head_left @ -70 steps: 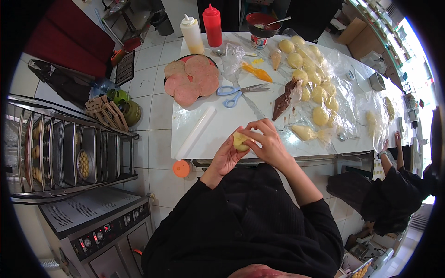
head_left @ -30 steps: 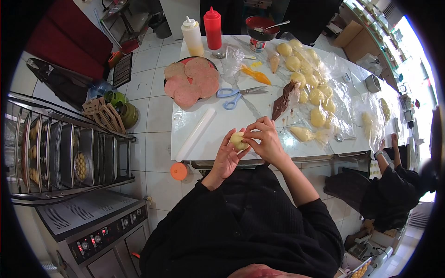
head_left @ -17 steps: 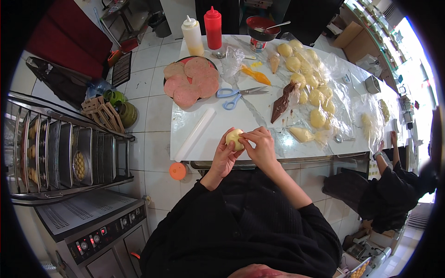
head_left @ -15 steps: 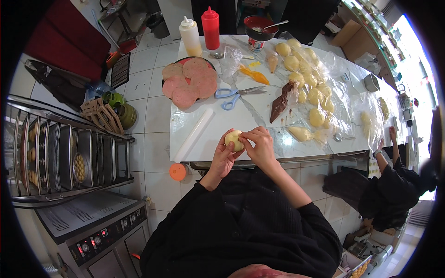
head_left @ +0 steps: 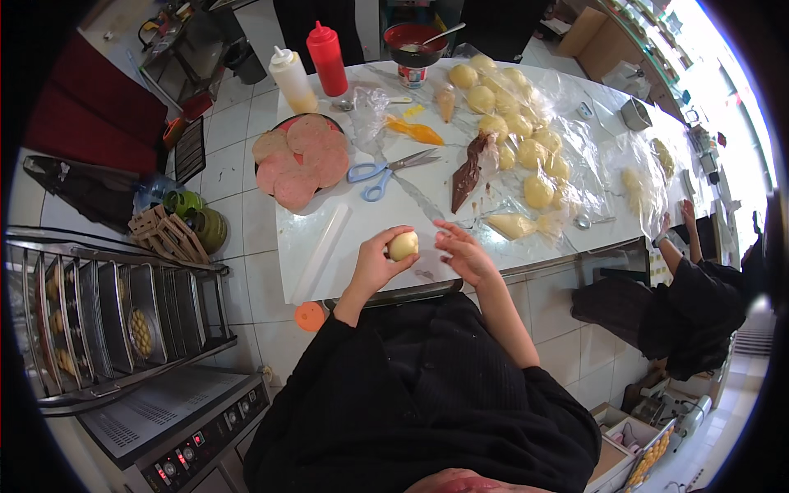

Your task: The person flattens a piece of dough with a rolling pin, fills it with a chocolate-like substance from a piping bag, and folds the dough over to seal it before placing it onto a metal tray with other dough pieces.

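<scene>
A pale yellow dough ball (head_left: pixel 403 246) rests in the grip of my left hand (head_left: pixel 377 261), just above the table's near edge. My right hand (head_left: pixel 467 256) is apart from it, fingers spread and half curled, holding nothing. Beyond my hands lie blue-handled scissors (head_left: pixel 380 176) with their blades apart. Right of those is a piping bag of brown filling (head_left: pixel 467 179), and nearer to me a piping bag of cream-coloured filling (head_left: pixel 514 226). More dough balls (head_left: pixel 538 191) lie in a cluster under clear plastic.
At left are a plate of round pink meat slices (head_left: pixel 300 160), a white rolling pin (head_left: pixel 321 253), and white (head_left: pixel 293 80) and red (head_left: pixel 329 62) squeeze bottles. A bowl with a spoon (head_left: pixel 413 46) stands at the back. A co-worker (head_left: pixel 699 296) is at the far right.
My right hand has come away from the dough ball and moved right, its fingers parting. The left hand keeps the ball. The whole view has shifted and turned slightly.
</scene>
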The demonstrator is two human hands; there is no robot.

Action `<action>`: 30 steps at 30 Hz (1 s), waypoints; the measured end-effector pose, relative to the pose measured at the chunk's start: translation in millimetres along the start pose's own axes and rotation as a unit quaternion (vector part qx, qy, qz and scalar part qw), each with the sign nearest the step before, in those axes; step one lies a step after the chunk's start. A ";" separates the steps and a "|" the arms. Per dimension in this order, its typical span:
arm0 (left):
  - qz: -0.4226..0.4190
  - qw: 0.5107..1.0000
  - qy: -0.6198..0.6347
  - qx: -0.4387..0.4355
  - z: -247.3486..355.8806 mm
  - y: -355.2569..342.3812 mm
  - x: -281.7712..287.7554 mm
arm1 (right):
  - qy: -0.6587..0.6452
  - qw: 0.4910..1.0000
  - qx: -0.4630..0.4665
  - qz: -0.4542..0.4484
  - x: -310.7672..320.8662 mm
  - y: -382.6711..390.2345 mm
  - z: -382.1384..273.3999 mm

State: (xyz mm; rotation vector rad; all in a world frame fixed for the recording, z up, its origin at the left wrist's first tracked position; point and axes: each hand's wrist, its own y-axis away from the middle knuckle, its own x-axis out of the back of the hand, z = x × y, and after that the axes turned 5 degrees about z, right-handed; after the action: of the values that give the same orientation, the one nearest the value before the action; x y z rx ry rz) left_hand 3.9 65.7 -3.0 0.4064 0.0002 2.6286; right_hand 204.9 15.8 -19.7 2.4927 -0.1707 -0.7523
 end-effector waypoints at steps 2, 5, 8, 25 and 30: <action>0.034 0.991 -0.103 -0.074 -18.5 -14.4 -13.0 | 0.007 0.998 0.032 0.054 14.1 -0.5 1.8; 0.034 0.938 -0.320 -0.129 -31.9 -27.7 -28.0 | -0.135 0.985 -0.026 0.109 29.4 1.8 3.9; 0.016 0.913 -0.390 -0.119 -25.8 -35.1 -34.1 | -0.192 0.977 -0.011 0.088 41.4 6.8 12.0; -0.074 0.979 -0.192 0.011 -11.3 -213.1 -96.9 | -0.434 0.900 -0.004 -0.037 37.7 -22.4 32.0; -0.099 0.984 -0.131 0.073 -2.0 -210.7 -100.3 | -0.529 0.842 0.019 -0.099 35.2 -25.4 21.2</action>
State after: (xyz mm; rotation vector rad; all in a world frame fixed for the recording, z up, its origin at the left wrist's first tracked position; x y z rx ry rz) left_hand 184.3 206.6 -48.4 0.7599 0.1400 2.3687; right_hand 222.0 18.8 -64.7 1.8477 -0.3082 -2.1546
